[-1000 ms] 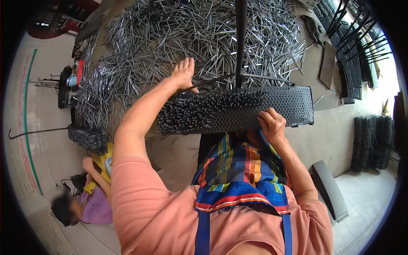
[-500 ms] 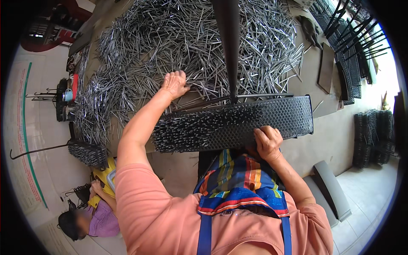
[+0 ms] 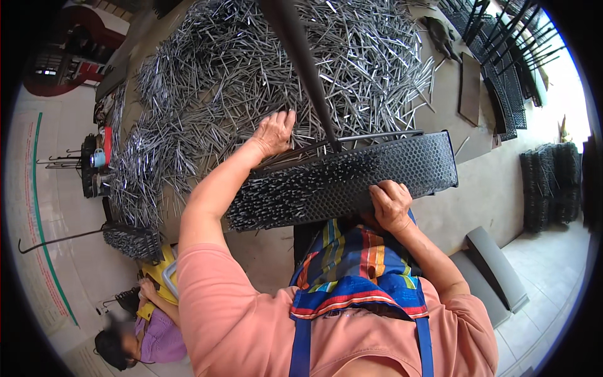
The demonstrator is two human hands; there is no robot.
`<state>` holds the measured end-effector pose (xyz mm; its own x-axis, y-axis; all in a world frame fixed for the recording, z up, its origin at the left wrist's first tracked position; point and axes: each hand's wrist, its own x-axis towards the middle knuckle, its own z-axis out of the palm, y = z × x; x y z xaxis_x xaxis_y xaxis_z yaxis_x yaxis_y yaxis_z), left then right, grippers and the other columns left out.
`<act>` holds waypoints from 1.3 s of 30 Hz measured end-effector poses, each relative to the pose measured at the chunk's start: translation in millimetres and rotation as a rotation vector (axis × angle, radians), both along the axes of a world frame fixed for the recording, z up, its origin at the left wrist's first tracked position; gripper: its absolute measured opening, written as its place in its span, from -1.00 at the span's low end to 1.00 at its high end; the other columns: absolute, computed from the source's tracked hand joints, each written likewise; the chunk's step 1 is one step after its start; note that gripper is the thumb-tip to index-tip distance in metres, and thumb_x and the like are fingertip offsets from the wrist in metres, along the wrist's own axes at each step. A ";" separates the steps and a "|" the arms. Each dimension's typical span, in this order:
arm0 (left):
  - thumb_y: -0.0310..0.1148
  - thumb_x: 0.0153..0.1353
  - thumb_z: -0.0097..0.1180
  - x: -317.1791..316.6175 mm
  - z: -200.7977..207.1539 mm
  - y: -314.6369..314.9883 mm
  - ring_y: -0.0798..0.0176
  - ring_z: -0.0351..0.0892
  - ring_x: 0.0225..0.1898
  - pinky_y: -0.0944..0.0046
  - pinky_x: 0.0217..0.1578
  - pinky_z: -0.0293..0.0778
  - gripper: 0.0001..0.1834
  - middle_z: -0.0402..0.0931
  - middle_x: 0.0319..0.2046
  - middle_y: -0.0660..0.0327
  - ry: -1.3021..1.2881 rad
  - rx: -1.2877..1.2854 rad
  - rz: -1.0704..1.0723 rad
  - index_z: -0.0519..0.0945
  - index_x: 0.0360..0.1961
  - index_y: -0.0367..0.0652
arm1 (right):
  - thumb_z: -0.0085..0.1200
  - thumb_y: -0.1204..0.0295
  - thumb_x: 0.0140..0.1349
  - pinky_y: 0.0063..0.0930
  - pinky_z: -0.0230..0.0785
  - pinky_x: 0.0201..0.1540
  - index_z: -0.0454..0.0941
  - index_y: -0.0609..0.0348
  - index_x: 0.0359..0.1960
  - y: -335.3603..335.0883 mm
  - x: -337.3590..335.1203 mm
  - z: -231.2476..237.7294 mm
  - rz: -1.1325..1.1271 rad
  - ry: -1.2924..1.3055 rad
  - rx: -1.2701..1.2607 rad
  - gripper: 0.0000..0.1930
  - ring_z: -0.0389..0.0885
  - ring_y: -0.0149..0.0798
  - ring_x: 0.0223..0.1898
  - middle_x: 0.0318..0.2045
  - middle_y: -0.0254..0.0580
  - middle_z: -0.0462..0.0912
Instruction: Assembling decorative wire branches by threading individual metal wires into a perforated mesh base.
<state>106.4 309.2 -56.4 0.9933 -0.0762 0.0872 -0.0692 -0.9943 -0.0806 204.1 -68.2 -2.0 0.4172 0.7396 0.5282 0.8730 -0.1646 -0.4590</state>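
A long black perforated tray [image 3: 414, 164] lies tilted across the near edge of the table, in front of my body. Its left and middle holes are packed with upright dark metal pins [image 3: 276, 200]; the right part shows bare holes. At the tray's near edge is my right hand [image 3: 391, 204], closed, its fingertips at the perforated face; what they hold is hidden. Beyond the tray's far edge my left hand [image 3: 274, 133] is closed at the near border of a big heap of loose metal rods [image 3: 251, 81]. Whatever is in its fingers cannot be made out.
A dark pole [image 3: 308, 69] rises behind the tray. On the right are a flat brown board [image 3: 470, 88], black perforated racks [image 3: 499, 100] and stacked dark racks [image 3: 551, 185]. Another pin-filled tray [image 3: 133, 244] stands at left, near a seated person [image 3: 160, 333] in purple.
My left hand has moved right along the edge of the heap. The tray now slants more, its right end higher in view. My right hand stays at its near edge.
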 end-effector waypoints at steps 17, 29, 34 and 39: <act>-0.38 0.19 -0.02 -42.3 0.3 46.1 -0.23 0.64 -0.39 -0.18 -0.33 0.55 -0.78 0.57 -0.42 -0.04 0.114 0.019 0.544 0.31 -0.17 -0.16 | 0.09 0.46 -0.04 -0.35 0.26 -0.42 0.58 0.09 -0.34 -0.6 -5.1 1.5 -0.001 -0.023 -0.008 -0.82 0.51 -0.23 -0.45 -0.45 -0.29 0.48; -0.28 -0.17 0.31 -8.8 11.3 38.3 -0.15 0.44 0.06 0.01 0.05 0.42 -0.01 0.42 0.01 -0.15 -0.089 -0.058 0.714 0.10 0.27 -0.47 | 0.18 0.52 0.02 -0.34 0.23 -0.45 0.60 0.13 -0.33 -0.2 -4.9 4.1 0.006 -0.006 -0.017 -0.85 0.50 -0.19 -0.48 -0.43 -0.23 0.53; -0.39 -0.16 0.30 -3.8 7.9 31.8 -0.16 0.48 0.00 -0.02 0.00 0.46 -0.24 0.48 -0.09 -0.12 0.118 -0.164 0.808 0.25 0.09 -0.40 | 0.18 0.51 0.01 -0.34 0.22 -0.45 0.60 0.13 -0.34 1.1 -5.0 2.6 -0.036 -0.006 -0.033 -0.86 0.50 -0.20 -0.48 -0.44 -0.23 0.52; -0.33 -0.21 0.44 23.3 19.6 15.2 -0.08 0.44 0.08 -0.01 0.12 0.32 -0.14 0.39 0.05 -0.09 0.183 -0.038 0.794 0.24 0.12 -0.34 | 0.19 0.51 -0.02 -0.34 0.21 -0.46 0.60 0.13 -0.35 2.2 -2.9 6.0 -0.025 0.013 -0.039 -0.85 0.50 -0.20 -0.49 -0.45 -0.24 0.51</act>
<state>129.6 324.4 -36.8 0.7485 0.6566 -0.0933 0.6489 -0.7541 -0.1012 201.2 -66.0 4.0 0.4426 0.7488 0.4934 0.8625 -0.2049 -0.4627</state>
